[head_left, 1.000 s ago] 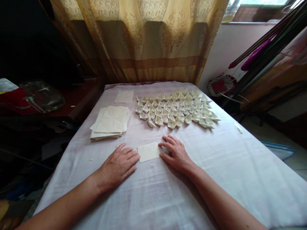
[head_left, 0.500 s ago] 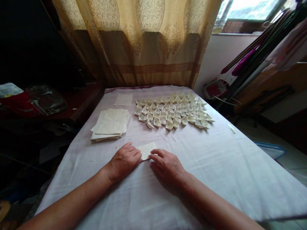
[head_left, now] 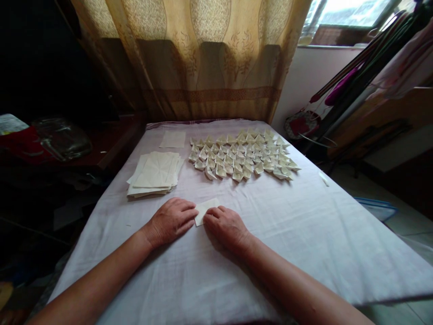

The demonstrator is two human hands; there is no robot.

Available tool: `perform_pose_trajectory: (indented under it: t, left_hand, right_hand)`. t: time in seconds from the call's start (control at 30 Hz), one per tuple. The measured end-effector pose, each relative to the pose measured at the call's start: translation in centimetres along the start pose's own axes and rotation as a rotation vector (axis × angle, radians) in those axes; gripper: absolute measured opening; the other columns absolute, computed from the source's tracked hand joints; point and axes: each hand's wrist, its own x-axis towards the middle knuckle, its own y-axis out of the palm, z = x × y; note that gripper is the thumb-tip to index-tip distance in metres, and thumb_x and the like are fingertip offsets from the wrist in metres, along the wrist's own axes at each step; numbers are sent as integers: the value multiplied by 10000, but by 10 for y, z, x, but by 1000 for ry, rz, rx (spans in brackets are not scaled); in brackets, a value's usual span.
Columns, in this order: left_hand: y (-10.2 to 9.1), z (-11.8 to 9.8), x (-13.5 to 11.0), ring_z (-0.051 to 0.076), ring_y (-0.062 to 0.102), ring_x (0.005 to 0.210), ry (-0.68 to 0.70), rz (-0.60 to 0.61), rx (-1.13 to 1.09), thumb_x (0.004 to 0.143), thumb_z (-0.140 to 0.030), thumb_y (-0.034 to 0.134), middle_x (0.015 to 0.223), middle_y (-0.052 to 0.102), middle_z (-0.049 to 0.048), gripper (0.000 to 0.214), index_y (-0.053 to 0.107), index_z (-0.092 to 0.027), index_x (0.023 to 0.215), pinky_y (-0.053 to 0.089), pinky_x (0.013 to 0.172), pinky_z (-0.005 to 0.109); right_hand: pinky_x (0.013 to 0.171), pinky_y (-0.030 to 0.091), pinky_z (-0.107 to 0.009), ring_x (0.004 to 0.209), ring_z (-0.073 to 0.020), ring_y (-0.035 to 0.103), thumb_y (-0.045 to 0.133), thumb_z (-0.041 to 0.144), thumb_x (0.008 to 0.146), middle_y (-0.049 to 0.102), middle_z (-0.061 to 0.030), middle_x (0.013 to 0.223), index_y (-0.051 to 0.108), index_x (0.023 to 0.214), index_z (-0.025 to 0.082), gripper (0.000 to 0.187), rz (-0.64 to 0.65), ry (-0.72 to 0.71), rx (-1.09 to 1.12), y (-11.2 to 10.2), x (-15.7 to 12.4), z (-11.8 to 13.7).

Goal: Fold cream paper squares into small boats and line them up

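A small folded piece of cream paper point(head_left: 202, 212) lies on the cloth-covered table between my hands. My left hand point(head_left: 175, 220) rests palm down, fingers together, its fingertips holding the paper's left edge; the thumb is hidden. My right hand point(head_left: 226, 228) is closed, with bent fingers pressing on the right part of the paper and covering it. Beyond my left hand sits a stack of cream paper sheets point(head_left: 156, 170), the top one creased. Rows of small folded paper pieces point(head_left: 237, 155) with pointed tips stand farther back, right of the stack.
A single paper square point(head_left: 172, 139) lies behind the stack. A white scrap point(head_left: 324, 179) is near the right table edge. Left of the table, a dark red cabinet holds a glass jar point(head_left: 62, 139). A patterned curtain point(head_left: 209, 67) hangs behind the table.
My right hand has moved slightly left over the paper, and its fingers have curled in. The left fingers have drawn back a little toward the paper's left edge.
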Motion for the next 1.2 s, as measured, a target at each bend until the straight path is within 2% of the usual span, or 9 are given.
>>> perform_pose_trajectory:
  t: [0.1, 0.2, 0.33, 0.53, 0.67, 0.8, 0.97, 1.1, 1.2]
  left_hand:
    - [-1, 7, 0, 231, 645, 1069, -20, 32, 18, 931, -308, 587, 1180, 708, 72, 224, 694, -225, 1111, 472, 942, 377]
    - [1, 13, 5, 224, 662, 998, 0, 44, 33, 926, -342, 613, 1109, 729, 57, 212, 701, -220, 1074, 479, 896, 359]
    - [8, 16, 12, 206, 655, 918, 31, 10, 59, 946, -407, 581, 984, 726, 48, 240, 707, -208, 991, 468, 861, 339]
    - [18, 16, 11, 207, 645, 851, 4, -40, 104, 968, -418, 532, 896, 703, 51, 275, 704, -204, 957, 478, 805, 341]
    - [19, 15, 7, 229, 657, 957, 25, -71, 68, 924, -477, 592, 1055, 717, 78, 324, 687, -208, 1078, 495, 861, 362]
    - [16, 9, 4, 242, 636, 1109, 64, -136, -13, 954, -352, 563, 1218, 700, 83, 239, 674, -232, 1128, 482, 937, 391]
    - [12, -8, -1, 206, 686, 951, 126, -173, -139, 949, -233, 529, 961, 768, 44, 163, 689, -206, 963, 495, 877, 349]
    - [8, -25, -6, 189, 689, 807, 55, -112, -172, 926, -203, 523, 815, 742, 38, 162, 685, -198, 928, 496, 789, 323]
    - [8, -33, -6, 184, 678, 733, -41, -43, -182, 924, -221, 529, 741, 717, 23, 162, 687, -205, 897, 485, 733, 312]
  right_hand:
    - [755, 475, -286, 840, -189, 616, 595, 254, 943, 707, -55, 966, 695, 910, 187, 124, -35, 13, 38, -1, -2, 2]
    - [776, 481, -302, 876, -203, 619, 626, 323, 922, 708, -53, 1001, 702, 968, 190, 160, -42, 19, 54, -3, 1, 8]
    - [750, 482, -303, 890, -212, 624, 662, 305, 900, 716, -51, 1009, 706, 993, 195, 151, -12, 9, 23, -3, 8, 14]
    - [650, 450, -294, 767, -197, 630, 650, 244, 913, 721, -44, 848, 697, 861, 187, 91, -131, -28, -61, 9, 9, 7]
    - [634, 433, -274, 707, -169, 629, 659, 166, 888, 709, -26, 790, 672, 800, 185, 92, -202, -56, -67, 13, 2, -1]
    - [637, 439, -245, 686, -136, 637, 582, 171, 928, 717, -19, 820, 667, 838, 194, 126, -266, -93, 0, 12, -10, -5]
    - [712, 476, -244, 767, -145, 668, 514, 222, 959, 743, -41, 916, 665, 911, 199, 160, -326, -138, 188, 6, -28, -9]
    - [796, 469, -295, 848, -189, 662, 613, 267, 898, 750, -52, 912, 663, 907, 201, 83, -305, -78, 285, 0, -39, -9]
    - [757, 442, -283, 759, -173, 634, 620, 221, 885, 718, -20, 764, 657, 794, 205, 100, -266, 35, 336, -2, -40, -6]
